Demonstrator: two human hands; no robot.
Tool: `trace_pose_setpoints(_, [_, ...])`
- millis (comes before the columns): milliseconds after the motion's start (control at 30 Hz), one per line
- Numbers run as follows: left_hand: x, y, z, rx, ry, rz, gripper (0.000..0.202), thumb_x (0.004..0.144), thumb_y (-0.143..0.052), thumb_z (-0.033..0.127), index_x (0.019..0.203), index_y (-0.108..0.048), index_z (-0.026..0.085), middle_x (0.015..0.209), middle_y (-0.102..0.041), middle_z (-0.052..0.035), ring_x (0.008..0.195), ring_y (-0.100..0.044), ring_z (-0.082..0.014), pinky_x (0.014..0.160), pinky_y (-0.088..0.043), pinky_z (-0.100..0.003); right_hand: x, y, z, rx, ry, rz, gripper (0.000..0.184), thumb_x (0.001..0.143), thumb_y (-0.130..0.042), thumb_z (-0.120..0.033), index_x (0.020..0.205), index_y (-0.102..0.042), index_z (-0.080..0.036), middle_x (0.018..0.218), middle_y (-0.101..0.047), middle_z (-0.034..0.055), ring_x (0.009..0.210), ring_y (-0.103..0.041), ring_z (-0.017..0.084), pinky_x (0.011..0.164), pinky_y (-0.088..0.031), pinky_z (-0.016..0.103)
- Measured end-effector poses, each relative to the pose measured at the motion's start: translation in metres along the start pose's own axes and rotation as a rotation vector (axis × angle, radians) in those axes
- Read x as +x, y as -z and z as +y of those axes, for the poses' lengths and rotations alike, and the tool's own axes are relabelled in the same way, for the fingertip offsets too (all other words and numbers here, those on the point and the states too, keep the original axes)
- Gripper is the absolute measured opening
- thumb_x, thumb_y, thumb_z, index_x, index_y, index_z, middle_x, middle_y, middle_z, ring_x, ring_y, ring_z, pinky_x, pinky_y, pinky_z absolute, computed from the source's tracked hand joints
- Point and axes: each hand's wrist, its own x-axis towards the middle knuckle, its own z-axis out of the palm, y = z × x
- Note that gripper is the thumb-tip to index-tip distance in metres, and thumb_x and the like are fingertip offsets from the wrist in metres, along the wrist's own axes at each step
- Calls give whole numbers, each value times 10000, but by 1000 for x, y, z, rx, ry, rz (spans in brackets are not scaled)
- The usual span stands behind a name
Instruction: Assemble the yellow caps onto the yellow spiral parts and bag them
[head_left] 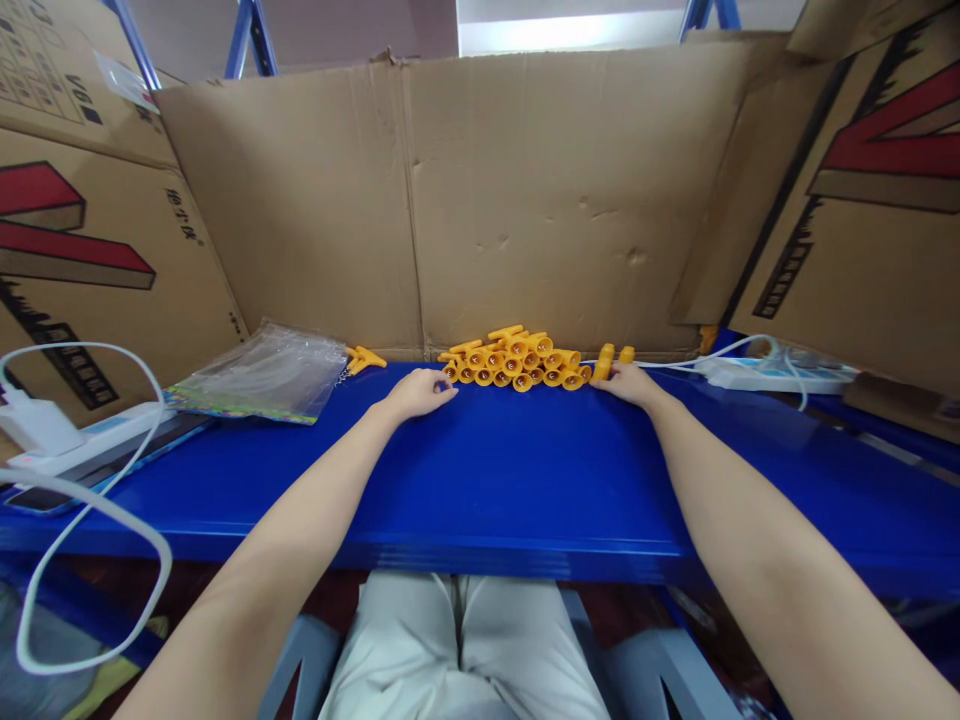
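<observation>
A heap of several small orange plastic pieces [517, 362] lies on the blue table [495, 480], against the cardboard wall. My left hand [417, 392] rests on the table at the heap's left end, fingers curled and pinched together near the closest pieces. My right hand [624, 382] lies at the heap's right end, its fingers closed on an upright orange piece [603, 362]. Another orange piece [625, 353] stands just behind it. A separate orange piece [364, 357] lies further left.
Clear plastic bags [262, 375] lie at the left. White power strips with cables sit at the far left [82, 440] and at the right [772, 375]. Cardboard walls [540, 190] enclose the back and both sides. My knees show below the table edge.
</observation>
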Motion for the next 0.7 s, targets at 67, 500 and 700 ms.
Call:
trace_pose_setpoints(67, [1, 3, -9, 43, 79, 53, 300, 787, -490, 408, 876, -673, 187, 818, -680, -50, 754, -607, -179, 685, -429, -264, -1, 1, -1, 49, -48, -15, 250, 800, -575, -322, 948, -630, -129, 799, -626, 98, 789, -606, 233, 650, -423, 280])
trace_pose_setpoints(500, [-11, 1, -103, 154, 830, 163, 663, 838, -370, 444, 1384, -312, 71, 1459, -281, -211, 1355, -242, -332, 1061, -257, -445, -2, 1, -4, 50, -65, -3, 202, 795, -587, -301, 927, -629, -153, 843, -649, 83, 849, -622, 241, 686, -440, 278])
trace_pose_setpoints(700, [-11, 3, -99, 168, 817, 130, 657, 807, -410, 443, 1346, -389, 68, 1396, -372, -231, 1293, -325, -377, 1024, -290, -489, -1, 1, -3, 62, -38, -14, 228, 800, -580, -296, 925, -619, -109, 852, -649, 121, 838, -613, 238, 686, -434, 275])
